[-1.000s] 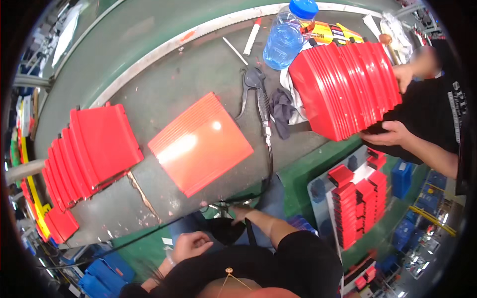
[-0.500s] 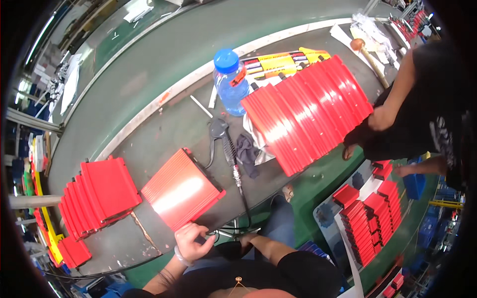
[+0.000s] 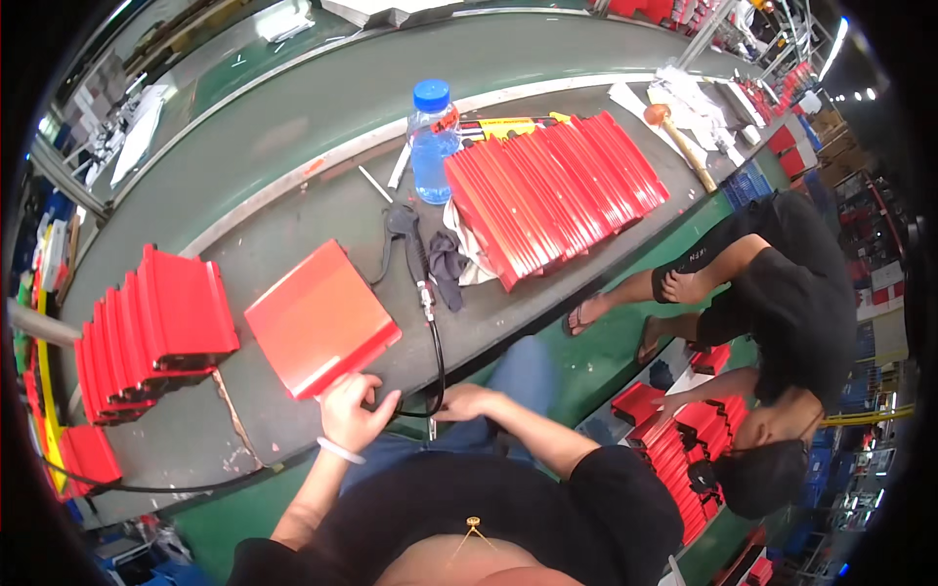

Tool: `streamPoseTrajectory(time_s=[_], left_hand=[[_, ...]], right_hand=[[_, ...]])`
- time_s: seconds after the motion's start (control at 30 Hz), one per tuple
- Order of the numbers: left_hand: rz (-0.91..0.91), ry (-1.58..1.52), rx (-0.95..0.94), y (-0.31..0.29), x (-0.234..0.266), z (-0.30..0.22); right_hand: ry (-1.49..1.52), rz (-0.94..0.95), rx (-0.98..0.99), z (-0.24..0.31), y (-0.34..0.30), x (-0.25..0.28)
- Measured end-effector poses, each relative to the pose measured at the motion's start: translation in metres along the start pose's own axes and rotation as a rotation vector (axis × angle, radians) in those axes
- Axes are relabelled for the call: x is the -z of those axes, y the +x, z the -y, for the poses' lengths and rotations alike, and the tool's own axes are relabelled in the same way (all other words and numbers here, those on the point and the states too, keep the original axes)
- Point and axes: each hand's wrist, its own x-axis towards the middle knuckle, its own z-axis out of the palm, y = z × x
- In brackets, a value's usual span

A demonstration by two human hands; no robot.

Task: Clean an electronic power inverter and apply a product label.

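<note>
A red ribbed casing (image 3: 322,317) lies at the table's near edge, left of centre. My left hand (image 3: 354,415) is at its near edge, fingers curled against the rim and thumb standing off. Below the table edge, my right hand (image 3: 461,401) is next to a black hose (image 3: 437,366); its fingertips are partly hidden. The hose leads to an air blow gun (image 3: 408,239), which lies on the table right of the casing. A dark cloth (image 3: 447,269) sits beside the gun.
A row of red casings (image 3: 557,190) stands right, a smaller one (image 3: 156,322) left. Behind are a blue-capped bottle (image 3: 431,146) and a mallet (image 3: 679,142). At right a co-worker (image 3: 796,293) bends over red casings (image 3: 684,459) lower down.
The view has shifted, so the table's things appear further left and higher. The co-worker has bent down from beside the table. My left hand stays at the casing's near edge.
</note>
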Motion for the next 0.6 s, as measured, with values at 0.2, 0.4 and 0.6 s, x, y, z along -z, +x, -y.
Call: streamPoseTrajectory(time_s=[0.2, 0.4, 0.6], left_hand=[[-0.068, 0.066, -0.064, -0.001, -0.008, 0.005], [-0.026, 0.063, -0.020, 0.002, -0.007, 0.001], [0.067, 0.062, 0.049, -0.001, -0.005, 0.003]], right_hand=[[0.158, 0.035, 0.594, 0.125, -0.142, 0.200], [0.068, -0.786, 0.348, 0.132, -0.183, 0.375], [-0.710, -0.505, -0.284, 0.043, -0.069, 0.499]])
